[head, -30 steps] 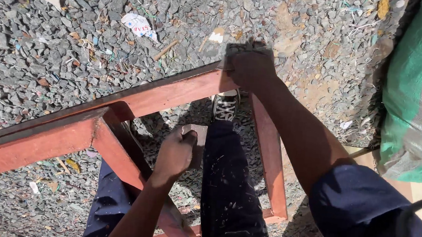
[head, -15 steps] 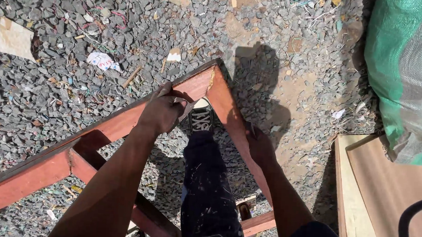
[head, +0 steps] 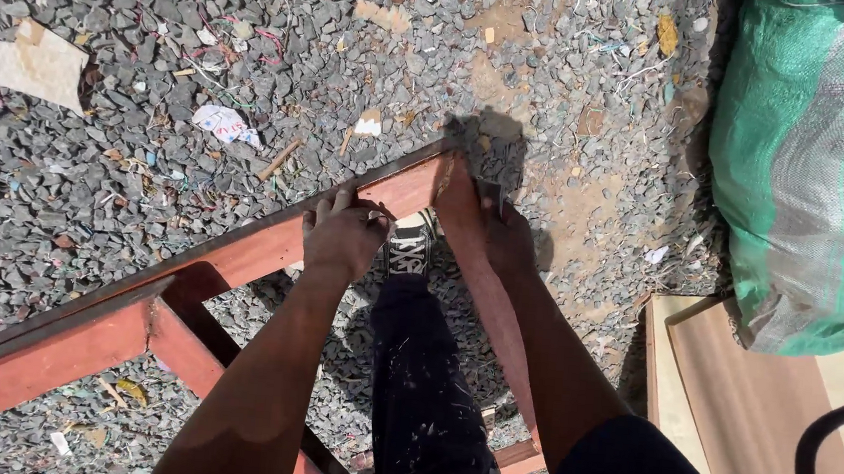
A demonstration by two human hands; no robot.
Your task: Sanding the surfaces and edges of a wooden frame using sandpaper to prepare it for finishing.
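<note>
A red-painted wooden frame (head: 240, 253) stands on gravel, its corner pointing away from me. My left hand (head: 344, 236) grips the top rail just left of that corner, fingers curled over the edge. On the outer side of the side rail, just below the corner, my right hand (head: 508, 239) is wrapped around the wood. A small grey piece shows at its fingertips; I cannot tell what it is. My leg in dark speckled trousers (head: 420, 387) and a sneaker (head: 408, 251) stand inside the frame, between the two hands.
Grey gravel (head: 158, 26) strewn with paper and wood scraps covers the ground. A green woven sack (head: 808, 177) lies at the right. Flat plywood boards (head: 729, 412) and a black curved tube (head: 828, 439) sit at the lower right. A cardboard scrap (head: 24, 60) lies at the far left.
My left hand left the diagonal brace and took the top rail near the corner. My right hand came off the corner top, dropped to the side rail, then slid up it.
</note>
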